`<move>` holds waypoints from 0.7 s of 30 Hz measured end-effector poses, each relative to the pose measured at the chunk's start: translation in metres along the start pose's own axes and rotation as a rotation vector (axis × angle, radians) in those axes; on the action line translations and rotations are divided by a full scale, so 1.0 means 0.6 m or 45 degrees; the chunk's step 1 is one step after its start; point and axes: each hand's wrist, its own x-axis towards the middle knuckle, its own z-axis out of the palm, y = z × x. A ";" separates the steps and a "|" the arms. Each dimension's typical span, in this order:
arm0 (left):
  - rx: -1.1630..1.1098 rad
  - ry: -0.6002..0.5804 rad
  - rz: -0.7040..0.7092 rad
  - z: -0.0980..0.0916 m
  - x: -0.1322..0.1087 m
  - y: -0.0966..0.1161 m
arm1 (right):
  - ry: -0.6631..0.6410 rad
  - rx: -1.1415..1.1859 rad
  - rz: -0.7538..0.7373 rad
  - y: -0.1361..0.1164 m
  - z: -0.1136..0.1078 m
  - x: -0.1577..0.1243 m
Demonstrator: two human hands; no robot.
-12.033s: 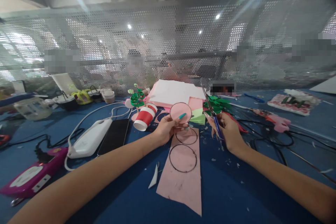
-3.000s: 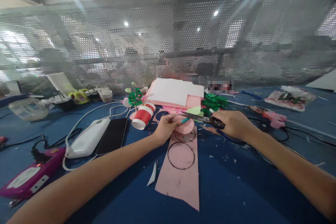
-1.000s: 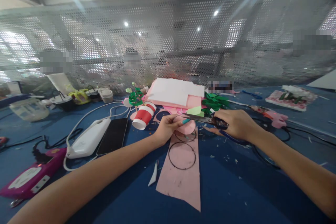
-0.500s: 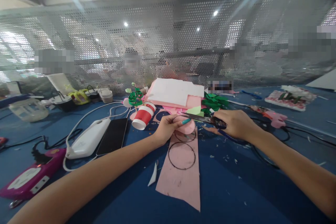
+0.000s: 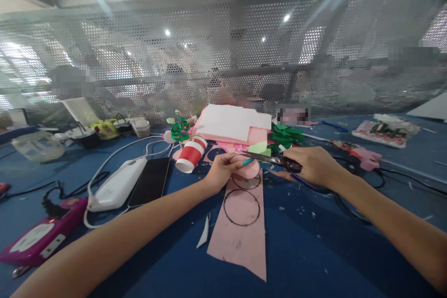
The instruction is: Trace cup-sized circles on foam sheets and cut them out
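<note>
Between thumb and fingers, my left hand [image 5: 220,172] pinches a pink paper circle [image 5: 248,167]; a thumbnail shows teal. My right hand [image 5: 312,164] is closed round the dark handles of a pair of scissors [image 5: 270,159]. Their blades point left and lie along the circle's upper edge; whether they are parted is hard to make out. Below my hands a pink paper strip [image 5: 240,242] lies on the blue table, with black circles drawn on it. Its upper end is partly covered by the held circle.
Left of my hands lie a red-and-white paper cup [image 5: 190,157], a black phone [image 5: 150,181], a white power bank [image 5: 118,186] and a purple power strip [image 5: 45,230] with cables. Behind are stacked paper sheets [image 5: 232,121] and green strips [image 5: 286,135]. A pink glue gun [image 5: 366,158] lies right.
Both hands stay almost in place, still on the paper circle and the scissors. The scissors' blades have shifted only slightly.
</note>
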 end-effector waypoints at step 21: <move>-0.024 0.022 0.011 0.004 -0.002 0.000 | 0.015 -0.002 0.074 -0.004 0.001 -0.002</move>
